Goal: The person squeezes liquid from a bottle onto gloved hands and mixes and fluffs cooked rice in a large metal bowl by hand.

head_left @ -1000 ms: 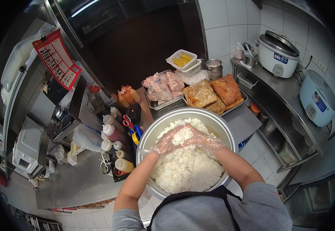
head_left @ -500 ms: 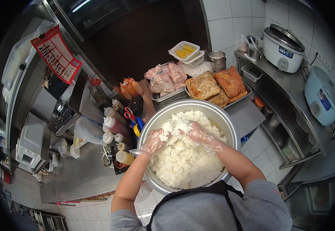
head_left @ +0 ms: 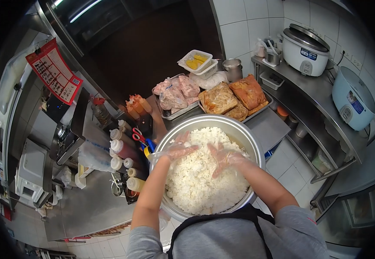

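Both grips, left [head_left: 179,150] and right [head_left: 227,158], are spread open in clear gloves, nothing clasped, against rice [head_left: 202,183] heaped beneath and between them. Grains could be flung over the rim of the basin [head_left: 213,117] by a hasty outward sweep, or a loose glove cuff could be dragged through the rice. Counted: one basin around the grips; beyond them, two trays [head_left: 179,113] [head_left: 263,107]; far right, two rice cookers [head_left: 305,54] [head_left: 354,98]; left, one pair of scissors [head_left: 138,135].

The right hand [head_left: 227,159] is blurred, and rice [head_left: 204,187] hides the bottom of the pot [head_left: 255,142].
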A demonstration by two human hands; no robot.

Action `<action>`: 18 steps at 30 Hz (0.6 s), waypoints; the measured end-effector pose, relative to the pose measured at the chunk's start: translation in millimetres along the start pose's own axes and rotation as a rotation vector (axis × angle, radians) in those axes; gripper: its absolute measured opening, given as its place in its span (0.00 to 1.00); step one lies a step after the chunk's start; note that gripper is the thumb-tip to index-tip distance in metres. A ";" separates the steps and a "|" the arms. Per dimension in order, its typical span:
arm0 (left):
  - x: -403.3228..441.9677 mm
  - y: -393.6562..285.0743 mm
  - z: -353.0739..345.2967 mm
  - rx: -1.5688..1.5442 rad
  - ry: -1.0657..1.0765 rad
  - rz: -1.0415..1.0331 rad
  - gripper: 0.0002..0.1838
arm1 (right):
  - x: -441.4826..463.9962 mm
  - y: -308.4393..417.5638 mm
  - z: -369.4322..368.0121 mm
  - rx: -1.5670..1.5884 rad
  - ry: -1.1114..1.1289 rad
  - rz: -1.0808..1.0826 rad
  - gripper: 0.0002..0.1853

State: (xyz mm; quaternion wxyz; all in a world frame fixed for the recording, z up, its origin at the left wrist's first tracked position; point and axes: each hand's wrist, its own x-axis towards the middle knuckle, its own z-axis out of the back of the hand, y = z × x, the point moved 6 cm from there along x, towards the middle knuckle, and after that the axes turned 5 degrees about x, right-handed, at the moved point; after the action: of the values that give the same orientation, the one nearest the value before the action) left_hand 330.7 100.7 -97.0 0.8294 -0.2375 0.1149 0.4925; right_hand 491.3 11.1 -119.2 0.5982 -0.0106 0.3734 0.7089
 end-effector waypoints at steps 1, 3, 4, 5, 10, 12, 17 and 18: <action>15.7 -0.4 -9.8 0.019 -0.016 -0.003 0.53 | -3.7 8.6 -8.3 0.012 0.048 0.017 0.75; 40.5 -1.1 -22.2 0.055 -0.051 -0.014 0.48 | -1.8 24.5 -19.7 -0.050 -0.059 0.029 0.73; 47.1 -1.2 -26.6 0.052 -0.039 -0.035 0.46 | -0.4 32.3 -28.5 -0.082 -0.109 0.034 0.73; 50.5 -1.8 -28.6 0.048 -0.028 -0.054 0.44 | 11.2 33.0 -44.5 -0.066 -0.175 -0.021 0.68; 26.7 6.1 -34.7 -0.130 -0.113 -0.104 0.33 | 24.2 36.9 -44.3 0.263 -0.385 -0.037 0.49; 5.1 1.3 -34.0 -0.139 -0.219 -0.118 0.32 | 24.7 32.9 -33.7 0.376 -0.410 0.007 0.45; -15.0 15.5 -38.6 -0.407 -0.442 -0.148 0.35 | 38.1 29.5 -30.7 0.461 -0.662 0.233 0.29; -20.1 15.4 -35.0 -0.497 -0.481 -0.151 0.36 | 32.4 35.6 -24.5 0.465 -0.695 0.282 0.28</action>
State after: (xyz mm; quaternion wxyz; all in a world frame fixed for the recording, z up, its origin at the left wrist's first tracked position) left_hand 309.0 73.8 -122.9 0.7836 -0.3171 -0.2248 0.4846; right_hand 441.1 24.9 -133.5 0.5723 0.4143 0.2976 0.6421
